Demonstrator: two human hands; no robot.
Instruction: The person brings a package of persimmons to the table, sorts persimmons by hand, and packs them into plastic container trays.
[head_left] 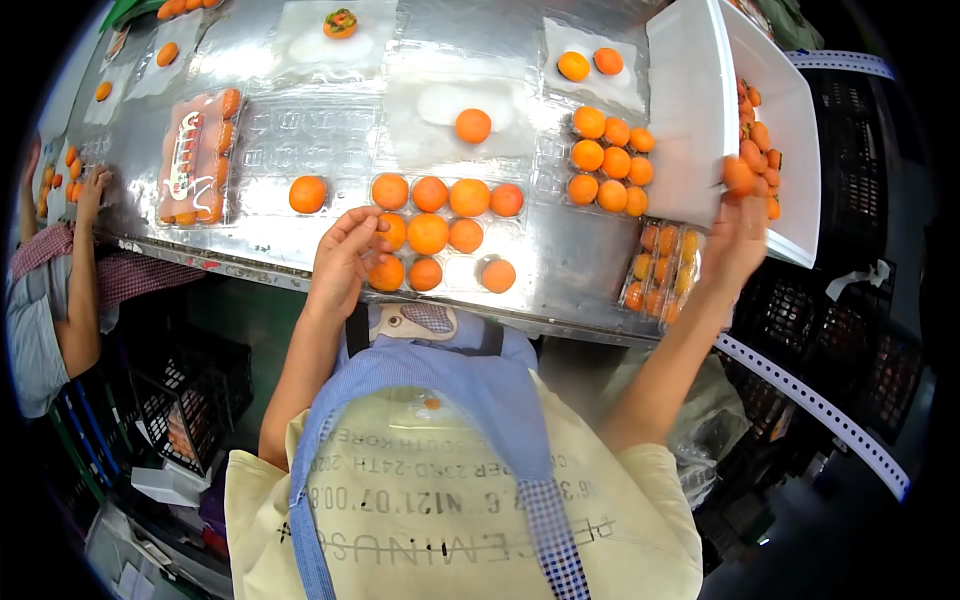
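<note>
Holding a blurred fruit [738, 178] at its fingertips, the right hand [737, 232] is over the near corner of the white box [690, 110], which stands at the table's right end; the hand is smeared by motion, so its exact grip cannot be told. The left hand [345, 252] hangs over the table's near edge, thumb and fingers drawn narrow, fingertips at the left side of the middle tray [462, 272]; whether they touch the fruit there cannot be told.

The middle tray lies along the near edge of the table [580, 260] with ten orange fruits: four in the far row, three in the middle row, three in the near row. More fruits [760, 165] lie inside the white box. At the near edge beside the right arm are two clear packs [648, 268] of fruit.

Just left of the middle tray, the left tray [285, 140] has one fruit near its near right corner; past it is a pack with a pink label [188, 150]. To the right, nearer the white box, the right tray [553, 150] carries nine fruits, three by three. Toward the far edge, a pale sheet [425, 105] bears a single fruit. At the table's left end, a co-worker's hand [93, 190] is beside loose fruits.
</note>
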